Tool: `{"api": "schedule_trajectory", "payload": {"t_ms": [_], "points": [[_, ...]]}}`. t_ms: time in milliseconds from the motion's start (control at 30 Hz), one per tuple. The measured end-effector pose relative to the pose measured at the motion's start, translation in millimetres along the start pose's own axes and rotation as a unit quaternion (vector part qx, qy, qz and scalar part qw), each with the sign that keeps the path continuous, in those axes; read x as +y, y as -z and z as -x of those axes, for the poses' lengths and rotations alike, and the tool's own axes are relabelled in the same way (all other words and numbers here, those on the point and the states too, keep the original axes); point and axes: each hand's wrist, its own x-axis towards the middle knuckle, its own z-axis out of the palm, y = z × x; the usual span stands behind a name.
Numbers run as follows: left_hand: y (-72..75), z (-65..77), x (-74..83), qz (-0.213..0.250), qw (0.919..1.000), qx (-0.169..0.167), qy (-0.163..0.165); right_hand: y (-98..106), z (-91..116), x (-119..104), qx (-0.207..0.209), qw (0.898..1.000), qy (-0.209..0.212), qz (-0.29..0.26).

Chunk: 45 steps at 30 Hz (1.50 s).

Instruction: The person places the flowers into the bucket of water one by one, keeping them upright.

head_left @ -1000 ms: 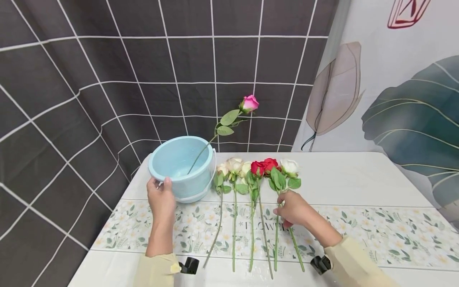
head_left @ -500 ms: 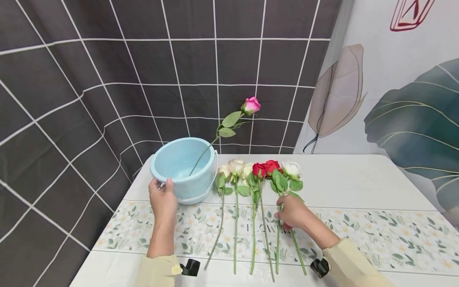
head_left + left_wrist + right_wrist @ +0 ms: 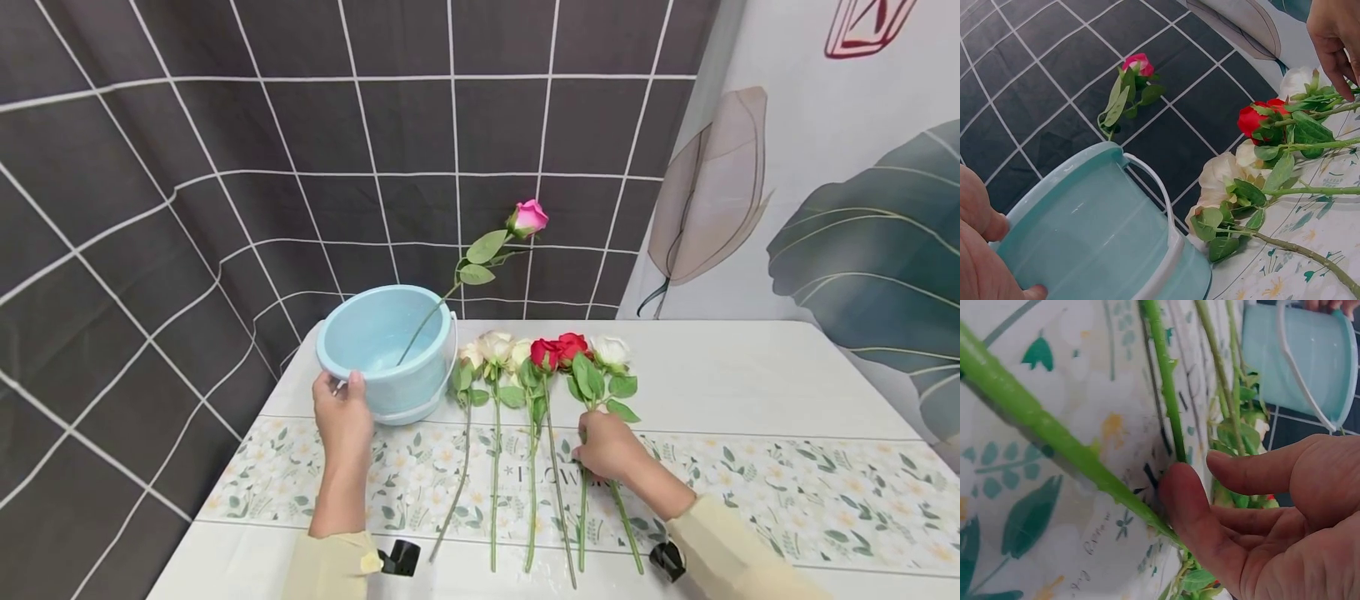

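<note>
A light blue bucket (image 3: 390,387) stands at the left of the table. My left hand (image 3: 343,421) holds its near side by the rim; in the left wrist view, digits touch the rim and outer wall. One pink rose (image 3: 528,218) leans inside, its bloom above the far right rim. Right of the bucket lie cream roses (image 3: 495,346), red roses (image 3: 545,354) and a white rose (image 3: 609,352), stems toward me. My right hand (image 3: 611,446) is low over the two rightmost green stems (image 3: 1085,456). The right wrist view shows its thumb apart from the bent index finger, which hides part of the stems.
The white table (image 3: 750,375) carries a floral printed band (image 3: 780,492). A dark cloth with white grid lines (image 3: 397,125) hangs behind and at the left. At the right hangs a pale curtain with leaf prints (image 3: 795,167). The bucket's white handle (image 3: 1169,231) hangs down its side.
My right hand has shifted slightly at the rightmost stems, and its fingers have drawn in a little. The left hand stays at the bucket, and the roses keep their places.
</note>
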Motion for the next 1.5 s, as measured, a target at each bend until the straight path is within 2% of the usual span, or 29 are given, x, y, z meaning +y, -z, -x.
{"api": "schedule_trajectory", "payload": {"t_ms": [100,233,267,333,400,467,500,667,733,900,933,1000,1033,1300,1500], "points": [[0.3,3.1,2.6,0.002,1.0,-0.002,-0.001,-3.1,-0.8,1.4,0.014,1.0,0.0,0.024],[6.3,24.5,31.2,0.028,0.9993,-0.021,0.011,-4.5,-0.6,1.0,0.024,0.999,0.001,0.04],[9.9,35.2,45.4,0.052,0.9979,-0.036,0.014,-4.8,-0.7,1.1,0.026,0.999,0.003,0.04],[12.1,42.8,54.6,0.057,0.9974,-0.043,0.015,-5.1,-1.1,1.6,0.032,0.999,0.006,0.043],[12.2,43.9,55.3,0.05,0.9979,-0.039,0.016,-6.1,-2.0,2.9,0.038,0.998,0.009,0.041],[13.6,49.7,63.2,0.055,0.9975,-0.04,0.02,-7.0,-2.9,4.0,0.042,0.999,0.009,0.032],[12.4,48.7,62.5,0.038,0.9986,-0.029,0.021,-7.2,-3.1,4.3,0.045,0.999,0.009,0.028],[19.0,84.2,110.2,0.047,0.9982,-0.029,0.026,-8.3,-2.8,6.8,0.063,0.998,0.01,0.001],[19.7,89.9,116.6,0.046,0.9983,-0.027,0.025,-8.4,-2.2,7.8,0.069,0.997,0.007,-0.013],[19.5,91.2,115.6,0.061,0.9976,-0.03,0.012,-9.0,-0.7,9.4,0.081,0.995,-0.008,-0.051],[20.3,95.8,122.4,0.056,0.9979,-0.029,0.017,-9.2,-0.6,9.8,0.083,0.995,-0.01,-0.056],[20.7,95.9,123.0,0.055,0.9978,-0.031,0.021,-9.3,0.0,10.4,0.086,0.994,-0.017,-0.069],[21.5,99.7,129.4,0.045,0.9981,-0.03,0.028,-9.3,0.3,10.9,0.086,0.993,-0.02,-0.076],[23.1,98.6,132.5,0.037,0.9978,-0.04,0.039,-6.3,1.5,14.9,0.093,0.987,-0.02,-0.129],[22.7,99.1,133.4,0.036,0.9976,-0.041,0.041,-4.3,2.8,15.0,0.101,0.979,-0.025,-0.176]]}}
